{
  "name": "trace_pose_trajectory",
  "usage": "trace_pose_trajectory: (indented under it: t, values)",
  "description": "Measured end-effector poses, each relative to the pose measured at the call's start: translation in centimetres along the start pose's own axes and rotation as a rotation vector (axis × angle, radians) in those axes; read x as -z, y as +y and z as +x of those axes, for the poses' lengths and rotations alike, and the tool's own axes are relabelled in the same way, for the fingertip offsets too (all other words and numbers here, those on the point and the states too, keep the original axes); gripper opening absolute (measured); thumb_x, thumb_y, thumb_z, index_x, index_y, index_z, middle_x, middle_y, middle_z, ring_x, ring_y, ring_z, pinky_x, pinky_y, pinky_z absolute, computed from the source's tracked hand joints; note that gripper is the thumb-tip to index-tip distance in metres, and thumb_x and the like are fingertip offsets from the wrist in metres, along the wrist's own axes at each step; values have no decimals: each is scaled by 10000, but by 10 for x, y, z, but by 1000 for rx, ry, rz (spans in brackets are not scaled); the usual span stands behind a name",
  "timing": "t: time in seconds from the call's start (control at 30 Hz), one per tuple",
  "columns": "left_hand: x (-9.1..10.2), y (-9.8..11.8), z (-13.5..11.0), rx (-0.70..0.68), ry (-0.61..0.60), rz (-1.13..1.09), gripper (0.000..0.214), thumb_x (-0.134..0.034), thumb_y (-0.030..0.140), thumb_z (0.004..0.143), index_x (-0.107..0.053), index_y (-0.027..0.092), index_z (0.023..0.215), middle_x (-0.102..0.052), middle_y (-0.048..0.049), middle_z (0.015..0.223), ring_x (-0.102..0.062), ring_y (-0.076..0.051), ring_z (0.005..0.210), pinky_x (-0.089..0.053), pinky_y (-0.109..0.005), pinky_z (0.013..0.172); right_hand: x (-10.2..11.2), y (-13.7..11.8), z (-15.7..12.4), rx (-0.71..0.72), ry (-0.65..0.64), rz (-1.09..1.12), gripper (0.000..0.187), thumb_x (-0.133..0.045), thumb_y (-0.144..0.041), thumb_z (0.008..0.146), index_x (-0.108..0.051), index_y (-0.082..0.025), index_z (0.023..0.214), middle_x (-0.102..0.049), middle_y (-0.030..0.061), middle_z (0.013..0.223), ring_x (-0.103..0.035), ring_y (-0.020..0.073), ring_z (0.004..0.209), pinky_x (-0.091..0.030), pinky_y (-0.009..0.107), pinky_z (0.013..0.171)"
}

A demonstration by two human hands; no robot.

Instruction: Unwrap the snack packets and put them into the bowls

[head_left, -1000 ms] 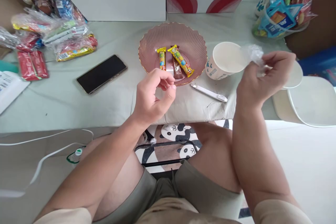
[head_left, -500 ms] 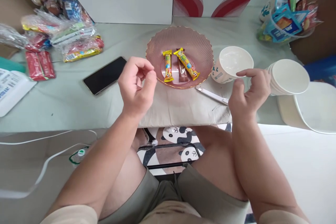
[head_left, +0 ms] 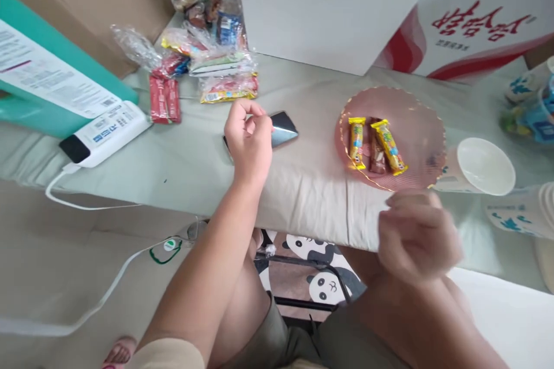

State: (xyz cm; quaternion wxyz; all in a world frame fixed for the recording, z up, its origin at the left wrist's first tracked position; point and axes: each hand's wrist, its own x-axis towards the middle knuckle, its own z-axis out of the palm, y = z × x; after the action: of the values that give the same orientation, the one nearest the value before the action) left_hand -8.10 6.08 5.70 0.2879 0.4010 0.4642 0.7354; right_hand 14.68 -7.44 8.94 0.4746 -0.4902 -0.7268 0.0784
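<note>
My left hand [head_left: 250,138] hovers over the black phone [head_left: 284,128], covering its middle. Its fingers are curled in towards the thumb, and nothing shows between them. Blurred by motion, my right hand [head_left: 419,236] is closed in front of the pink ribbed bowl [head_left: 422,127] with a gold rim. Whatever its fingers may hold is hidden. Inside the bowl lie two yellow-wrapped snack sticks, one on the left [head_left: 357,143] and one on the right [head_left: 390,147], with a brown wrapped snack [head_left: 377,155] between them. The white utility knife seen earlier is not visible.
To the right stand a paper cup [head_left: 487,167] and a stack of cups [head_left: 517,213]. Several packaged snacks [head_left: 227,81] lie at the back left, near a white power bank-like device [head_left: 113,132] with a cable. White boxes [head_left: 337,6] stand behind the bowl.
The view has swung left, so the bowl and cups appear further right. My right hand has moved nearer the table's front edge and its fingers have closed. My left hand now overlaps the phone.
</note>
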Motion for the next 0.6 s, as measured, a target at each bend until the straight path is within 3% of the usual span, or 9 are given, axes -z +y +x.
trace_pose_trajectory:
  t: [0.1, 0.17, 0.27, 0.33, 0.4, 0.5, 0.6]
  values:
    - [11, 8, 10, 91, 17, -5, 226, -651, 189, 786, -434, 238, 749, -518, 28, 726, -458, -94, 553, -396, -258, 517, -44, -31, 30, 155, -195, 80, 300, -616, -42, 797, -580, -273, 984, -630, -2, 781, -617, 195, 726, -477, 367, 661]
    - [19, 12, 17, 143, 54, -7, 250, -650, 197, 826, -417, 238, 744, -472, 35, 691, -422, -98, 552, -388, -254, 524, -83, -41, 60, 125, -266, 75, 234, -575, -78, 861, -574, -271, 992, -678, 14, 852, -655, 199, 786, -508, 364, 709]
    - [31, 16, 23, 219, 122, -52, 253, -627, 188, 857, -408, 235, 738, -397, 42, 655, -396, -104, 567, -387, -243, 547, -152, -39, 113, 79, -336, -28, 204, -541, -139, 890, -607, -258, 1043, -727, 63, 1031, -689, 237, 986, -552, 387, 854]
    - [37, 17, 24, 285, 127, -90, 239, -611, 157, 853, -415, 232, 738, -400, 41, 649, -404, -107, 579, -391, -238, 559, -198, -32, 145, 8, -518, -201, 308, -520, -138, 905, -613, -243, 1180, -701, 94, 1271, -654, 265, 1192, -543, 414, 986]
    - [42, 18, 23, 338, 101, -113, 234, -598, 113, 837, -422, 229, 736, -411, 40, 643, -404, -109, 581, -384, -237, 560, -235, -23, 169, -38, -673, -325, 405, -545, -140, 901, -591, -222, 1295, -645, 117, 1404, -628, 321, 1268, -540, 479, 1028]
    - [48, 21, 23, 369, 80, -122, 253, -583, 61, 830, -421, 225, 724, -404, 41, 636, -385, -108, 575, -363, -243, 552, -270, -11, 187, -54, -706, -402, 474, -580, -95, 879, -562, -193, 1343, -580, 148, 1490, -587, 371, 1349, -505, 538, 1097]
    - [51, 25, 26, 391, 91, -144, 282, -575, 34, 854, -416, 219, 712, -414, 40, 651, -384, -102, 578, -376, -242, 567, -285, -3, 195, -29, -685, -464, 449, -613, -128, 904, -532, -179, 1343, -545, 158, 1498, -550, 395, 1401, -479, 542, 1127]
